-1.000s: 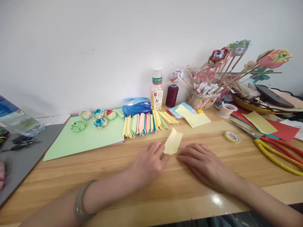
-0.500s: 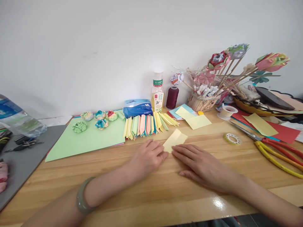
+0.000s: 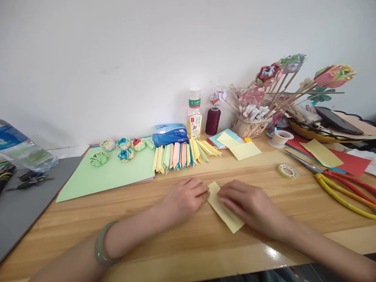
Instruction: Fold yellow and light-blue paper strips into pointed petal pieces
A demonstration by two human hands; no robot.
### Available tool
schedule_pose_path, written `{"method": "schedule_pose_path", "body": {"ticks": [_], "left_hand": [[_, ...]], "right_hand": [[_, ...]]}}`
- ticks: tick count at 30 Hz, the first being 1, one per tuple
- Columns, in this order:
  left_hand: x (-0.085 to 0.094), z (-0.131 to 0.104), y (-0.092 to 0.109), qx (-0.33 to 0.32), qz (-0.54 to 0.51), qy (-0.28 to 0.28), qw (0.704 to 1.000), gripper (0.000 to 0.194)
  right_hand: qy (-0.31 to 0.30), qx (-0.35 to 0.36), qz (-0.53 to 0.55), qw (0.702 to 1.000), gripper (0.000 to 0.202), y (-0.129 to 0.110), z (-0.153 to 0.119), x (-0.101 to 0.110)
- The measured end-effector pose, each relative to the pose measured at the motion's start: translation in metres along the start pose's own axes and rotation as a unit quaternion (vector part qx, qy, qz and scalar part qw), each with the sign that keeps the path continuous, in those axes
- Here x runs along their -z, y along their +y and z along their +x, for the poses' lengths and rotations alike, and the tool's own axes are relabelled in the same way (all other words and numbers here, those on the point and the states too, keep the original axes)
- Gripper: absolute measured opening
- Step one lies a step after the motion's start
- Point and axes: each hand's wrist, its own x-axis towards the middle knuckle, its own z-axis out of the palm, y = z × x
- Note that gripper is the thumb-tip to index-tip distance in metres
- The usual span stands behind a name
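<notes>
A pale yellow strip of paper (image 3: pixel 227 215) lies slanted on the wooden table between my two hands, its upper end away from me. My left hand (image 3: pixel 186 199) rests on the table with its fingers closed at the strip's upper left edge. Over the strip's right side, my right hand (image 3: pixel 249 205) has its fingers bunched against the paper, somewhat blurred. Behind them stands a row of folded paper pieces (image 3: pixel 173 156) in yellow, green, pink and blue. Several small paper flowers (image 3: pixel 125 154) sit on a green sheet (image 3: pixel 108 180) at the left.
Scissors (image 3: pixel 319 170), a tape roll (image 3: pixel 287 171) and a white spool (image 3: pixel 281 139) lie at the right. Farther back are yellow sheets (image 3: pixel 246 150), a tissue pack (image 3: pixel 170 134), a drink bottle (image 3: pixel 194 115), maroon thread (image 3: pixel 212 121) and a basket (image 3: pixel 251 127) of paper flowers.
The yellow paper has turned, so its long end now points toward me instead of away. My right hand's fingers have gone from flat to curled. My left hand has barely moved.
</notes>
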Motion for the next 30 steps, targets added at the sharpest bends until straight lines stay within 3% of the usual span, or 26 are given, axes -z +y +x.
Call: {"method": "schedule_pose_path", "body": {"ticks": [2, 4, 9, 13, 17, 21, 25, 30], "left_hand": [[-0.001, -0.001, -0.002, -0.009, 0.002, 0.012, 1.000, 0.029], [-0.002, -0.002, -0.003, -0.018, 0.009, 0.024, 1.000, 0.029], [-0.002, -0.001, -0.004, -0.029, 0.040, 0.032, 0.998, 0.029], [0.001, 0.000, -0.006, -0.033, 0.034, -0.002, 0.999, 0.029], [0.004, 0.001, -0.007, -0.033, 0.020, -0.047, 0.998, 0.028], [0.004, 0.002, -0.006, -0.016, 0.009, -0.060, 0.998, 0.028], [0.003, 0.003, -0.005, 0.002, 0.008, -0.047, 0.999, 0.031], [0.002, -0.001, -0.009, -0.039, 0.034, -0.055, 0.997, 0.031]], "right_hand": [[0.027, -0.097, 0.000, 0.995, 0.024, 0.009, 0.006, 0.000], [0.013, -0.158, 0.019, 0.987, 0.019, 0.013, 0.015, 0.000], [-0.023, -0.193, 0.044, 0.980, 0.018, 0.009, 0.030, -0.003], [0.023, -0.143, 0.000, 0.989, 0.012, 0.010, 0.025, -0.013], [0.076, -0.036, -0.052, 0.995, 0.018, 0.016, 0.014, -0.022], [0.092, 0.058, -0.110, 0.988, 0.021, 0.016, 0.007, -0.024], [0.086, 0.092, -0.136, 0.983, 0.021, 0.016, 0.004, -0.023], [0.081, 0.110, -0.155, 0.978, 0.024, 0.015, 0.005, -0.022]]}}
